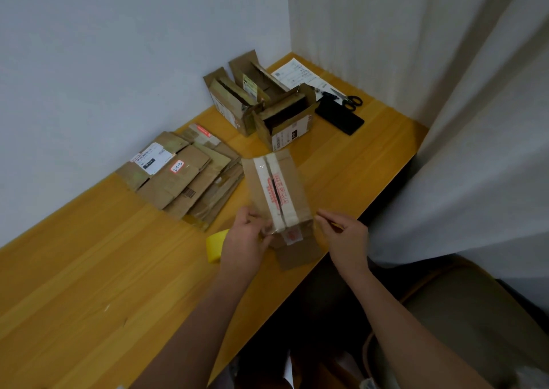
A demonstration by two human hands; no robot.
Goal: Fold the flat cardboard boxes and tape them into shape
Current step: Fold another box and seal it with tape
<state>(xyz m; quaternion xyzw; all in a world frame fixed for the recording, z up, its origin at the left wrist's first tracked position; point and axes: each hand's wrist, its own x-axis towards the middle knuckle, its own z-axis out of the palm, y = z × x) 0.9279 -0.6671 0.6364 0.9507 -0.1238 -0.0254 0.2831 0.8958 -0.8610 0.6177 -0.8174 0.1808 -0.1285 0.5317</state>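
A folded cardboard box (276,192) stands on the wooden table (89,270), its taped seam with red print facing up. My left hand (246,234) grips the box's near left edge, fingers at the tape end. My right hand (341,234) is just right of the box's near corner, its fingers curled and pinching something thin, apparently clear tape. A loose flap (300,253) hangs below the box between my hands. A yellow tape roll (216,244) lies partly hidden behind my left hand. A pile of flat boxes (181,177) lies to the left.
Three assembled open boxes (261,103) stand at the back by the wall. A black phone (341,118), scissors (352,100) and a printed paper (300,73) lie at the far right corner. A curtain (475,151) hangs along the table's right edge; a chair (463,329) is below.
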